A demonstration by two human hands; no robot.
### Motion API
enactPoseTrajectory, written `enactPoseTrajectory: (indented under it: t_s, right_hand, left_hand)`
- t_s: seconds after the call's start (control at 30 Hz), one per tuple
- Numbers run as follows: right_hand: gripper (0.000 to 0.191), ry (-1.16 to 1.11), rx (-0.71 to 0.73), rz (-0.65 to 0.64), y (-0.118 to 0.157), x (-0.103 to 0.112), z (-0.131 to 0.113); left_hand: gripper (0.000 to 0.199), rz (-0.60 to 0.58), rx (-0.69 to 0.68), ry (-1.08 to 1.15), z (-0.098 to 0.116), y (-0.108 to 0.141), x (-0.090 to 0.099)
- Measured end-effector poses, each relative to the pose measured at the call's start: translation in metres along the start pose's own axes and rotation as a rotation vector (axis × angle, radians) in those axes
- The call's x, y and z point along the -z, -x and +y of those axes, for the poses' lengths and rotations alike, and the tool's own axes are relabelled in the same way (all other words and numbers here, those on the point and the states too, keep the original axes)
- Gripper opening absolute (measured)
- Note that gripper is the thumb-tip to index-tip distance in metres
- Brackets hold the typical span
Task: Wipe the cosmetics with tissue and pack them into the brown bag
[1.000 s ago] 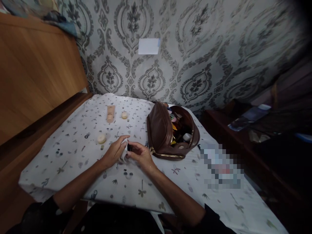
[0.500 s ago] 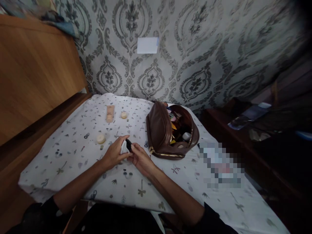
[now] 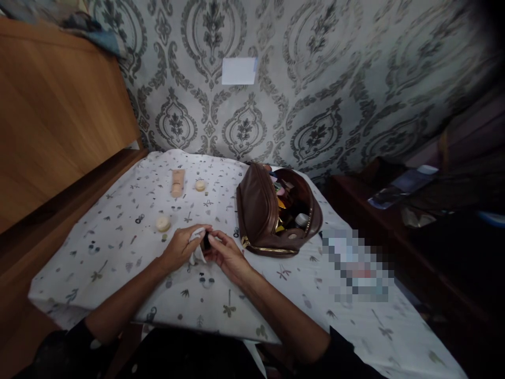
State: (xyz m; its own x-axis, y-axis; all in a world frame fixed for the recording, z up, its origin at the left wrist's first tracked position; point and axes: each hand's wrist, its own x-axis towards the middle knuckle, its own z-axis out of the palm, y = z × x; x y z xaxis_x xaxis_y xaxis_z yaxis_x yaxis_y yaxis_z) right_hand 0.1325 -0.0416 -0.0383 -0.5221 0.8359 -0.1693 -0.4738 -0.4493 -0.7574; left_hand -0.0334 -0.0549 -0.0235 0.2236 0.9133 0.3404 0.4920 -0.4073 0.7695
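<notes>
Bag (image 3: pixel 256 210) on the counter (image 3: pixel 110 268), right of the held cloth (image 3: pixel 197 253) — one jar (image 3: pixel 162 224) left, tube (image 3: pixel 177 183) and another jar (image 3: pixel 200 185) behind.

White rectangle (image 3: pixel 239 71) on patterned wall (image 3: pixel 272 31); wooden cabinet (image 3: pixel 59 105) left; brown bag (image 3: pixel 255 202) unzipped.

Left hand: a white cloth (image 3: pixel 196 255) is gripped by the left hand (image 3: pixel 178 249) over the table's near half.
Right hand: a small black object (image 3: pixel 206 242), partly hidden, is held in the fingers of the right hand (image 3: pixel 231 258), against the cloth.
Brown bag: the brown bag (image 3: pixel 255 210) is placed beyond and to the right of the hands, unzipped; a white-lidded container (image 3: pixel 302 220) is seen among its contents.
Beige tube: the beige tube (image 3: pixel 177 183) is laid flat, near the small round container (image 3: pixel 200 185).
Large round container: the large round container (image 3: pixel 162 224) is positioned left of the hands, untouched.
Table: the table (image 3: pixel 118 258) is covered with white printed fabric.
Wall: a white card (image 3: pixel 239 71) is seen against the patterned wall (image 3: pixel 315 68).
</notes>
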Motion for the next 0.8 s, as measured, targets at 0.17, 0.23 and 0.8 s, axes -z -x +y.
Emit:
enactPoseTrajectory:
  t_s: [0.17,0.23,0.8]
  right_hand:
    - [0.037,-0.019,-0.015,0.001,0.0,-0.001,-0.002]
    - [0.035,-0.047,0.013,0.019,0.0,-0.002,-0.003]
    - [0.048,0.221,-0.033,-0.036,0.007,0.0,-0.001]
  left_hand:
    - [0.052,-0.007,0.002,0.006,-0.003,0.001,-0.002]
    - [0.066,-0.028,-0.067,-0.061,-0.007,0.002,-0.006]
    - [0.039,0.118,0.057,-0.023,0.002,0.009,0.0]
